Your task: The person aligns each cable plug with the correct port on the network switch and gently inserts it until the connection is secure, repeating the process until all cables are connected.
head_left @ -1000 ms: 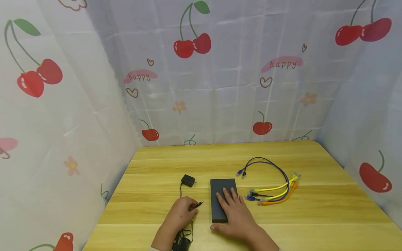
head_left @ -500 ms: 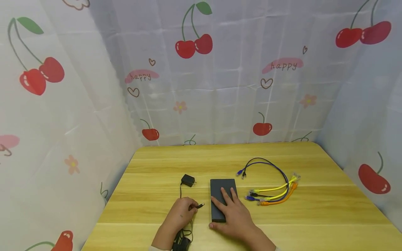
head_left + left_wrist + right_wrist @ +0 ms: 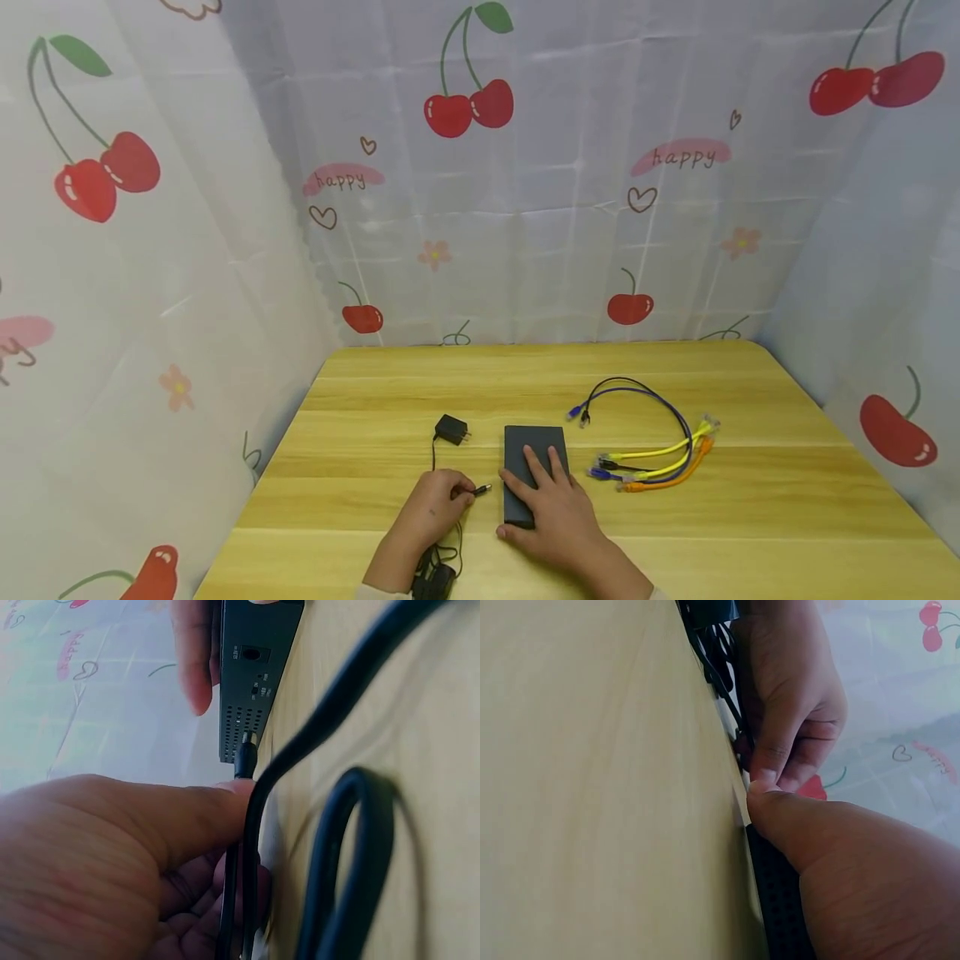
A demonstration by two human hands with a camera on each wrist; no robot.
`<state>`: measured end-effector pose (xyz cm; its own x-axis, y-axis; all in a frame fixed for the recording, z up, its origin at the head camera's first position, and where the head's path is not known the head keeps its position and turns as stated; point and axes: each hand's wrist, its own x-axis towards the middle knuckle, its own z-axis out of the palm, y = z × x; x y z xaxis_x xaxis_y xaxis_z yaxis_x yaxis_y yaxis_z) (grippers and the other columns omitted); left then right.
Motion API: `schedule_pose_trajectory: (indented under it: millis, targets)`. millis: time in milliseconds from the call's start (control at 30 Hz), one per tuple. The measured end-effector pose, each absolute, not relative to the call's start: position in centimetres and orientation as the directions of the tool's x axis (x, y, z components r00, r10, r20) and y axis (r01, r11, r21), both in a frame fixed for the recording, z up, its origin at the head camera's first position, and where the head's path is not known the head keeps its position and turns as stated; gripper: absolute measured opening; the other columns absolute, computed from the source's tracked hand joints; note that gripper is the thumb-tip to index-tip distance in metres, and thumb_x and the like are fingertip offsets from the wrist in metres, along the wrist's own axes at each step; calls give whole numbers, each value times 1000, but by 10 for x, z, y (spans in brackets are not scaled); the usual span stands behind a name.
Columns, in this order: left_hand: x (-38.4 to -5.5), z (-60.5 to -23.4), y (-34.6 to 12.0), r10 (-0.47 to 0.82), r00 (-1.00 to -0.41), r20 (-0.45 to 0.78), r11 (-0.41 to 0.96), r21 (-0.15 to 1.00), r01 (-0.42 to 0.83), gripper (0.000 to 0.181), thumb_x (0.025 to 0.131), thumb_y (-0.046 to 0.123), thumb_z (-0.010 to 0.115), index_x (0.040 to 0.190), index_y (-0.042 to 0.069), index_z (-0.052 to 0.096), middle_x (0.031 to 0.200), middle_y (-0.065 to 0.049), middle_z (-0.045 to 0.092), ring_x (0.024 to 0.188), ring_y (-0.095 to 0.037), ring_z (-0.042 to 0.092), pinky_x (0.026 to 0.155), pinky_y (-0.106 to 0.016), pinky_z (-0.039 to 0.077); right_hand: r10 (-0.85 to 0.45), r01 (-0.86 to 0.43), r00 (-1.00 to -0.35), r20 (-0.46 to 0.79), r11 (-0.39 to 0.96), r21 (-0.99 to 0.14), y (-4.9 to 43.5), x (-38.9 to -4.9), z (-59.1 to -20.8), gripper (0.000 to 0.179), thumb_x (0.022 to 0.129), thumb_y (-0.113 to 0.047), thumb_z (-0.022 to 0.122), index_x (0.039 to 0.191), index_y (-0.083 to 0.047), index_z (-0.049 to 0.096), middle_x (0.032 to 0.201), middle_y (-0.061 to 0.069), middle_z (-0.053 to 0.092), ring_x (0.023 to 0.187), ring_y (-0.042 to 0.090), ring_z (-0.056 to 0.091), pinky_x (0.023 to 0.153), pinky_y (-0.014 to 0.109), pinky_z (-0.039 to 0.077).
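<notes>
Plug (image 3: 483,490) in the fingers, folks, its bright metal tip just left of the box (image 3: 528,442) and, from overhead, apart from it! The left hand (image 3: 441,498) has it pinched between thumb and fingers, on the dark sleeve behind the tip, and that looks the right place to me: the sleeve should be firm and give good control, while the thin cord (image 3: 337,705) behind it looks bendy and would likely flop. I'd judge the plug light, the tip hard and smooth, so fingers are better kept off it; shoved in crooked, it could strain the socket (image 3: 255,654) in the box's vented end. Over on the box itself, the right hand (image 3: 553,512) lies across the top, fingers spread, gripping nothing. Good steadying, I'd say: that case looks stiff and fairly light, likely to skid if nudged, so a palm on top or a hold on its long sides makes sense. Farther left of the box sits the power adapter (image 3: 452,429); nearer the person, left of the box, a bundle of cord (image 3: 450,552), which could drag on the plug. Right of the box, loose network cables (image 3: 667,485).
</notes>
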<state>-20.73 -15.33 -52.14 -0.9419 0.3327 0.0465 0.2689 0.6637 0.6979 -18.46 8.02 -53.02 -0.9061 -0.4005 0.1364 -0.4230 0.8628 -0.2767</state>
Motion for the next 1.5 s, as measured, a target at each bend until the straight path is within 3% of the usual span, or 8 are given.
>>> schedule_pose_trajectory:
  millis: [300,633,1233,1500]
  targets:
    - [-205,-523,-153,327,-944,40,649,717,255,8,92,10,71,96,13,77,90,6,72,80,-6,65,67,-27,52,-378,-396,-918,119,881,-259,74,-184,-533,81,77,-87,49,146,-46,47,164,8,27,147,51,17,93,74,38]
    - [-203,-525,-156,307,-952,17,639,737,219,7,92,12,71,95,14,77,89,8,72,81,-7,64,68,-28,52,-309,-347,-934,178,903,-254,62,-183,-534,65,82,-73,59,140,-43,57,159,5,38,145,50,25,88,74,40]
    - [-204,-522,-152,355,-934,35,613,746,261,5,92,15,72,95,13,76,85,9,69,76,-4,61,68,-27,51,-253,-327,-932,258,896,-301,69,-183,-538,62,78,-69,66,136,-48,59,157,0,41,146,45,28,90,71,43]
    - [-207,-519,-150,368,-928,52,622,729,287,6,93,16,71,94,15,76,89,11,71,81,-3,62,71,-26,51,-261,-342,-927,268,881,-326,74,-188,-535,62,79,-69,66,137,-49,57,158,-1,40,147,42,27,91,69,45]
